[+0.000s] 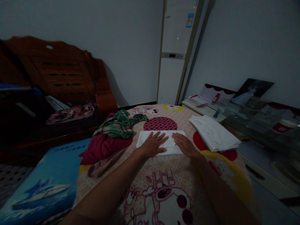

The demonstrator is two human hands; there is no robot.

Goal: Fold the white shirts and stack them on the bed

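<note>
A white folded cloth [144, 137] lies flat in a neat rectangle on the patterned cover [145, 165]. My left hand [153, 144] rests on its middle, palm down with the fingers spread. Over the cloth's right part lies my right hand [184, 144], its fingers stretched out and fairly close together. Both hands hide some of the cloth. To the right, a stack of folded white cloth [213, 132] sits on the same cover. On the left is a loose heap with a green plaid cloth [118, 125] on top of a dark red cloth [107, 148].
A wooden bench [63, 72] stands at the back left, near a blue printed cloth [49, 181]. Along the right wall, a glass-topped cabinet [248, 122] bears papers [195, 100], a photo [253, 90] and a paper cup [282, 126]. A tall white appliance [172, 78] fills the far corner.
</note>
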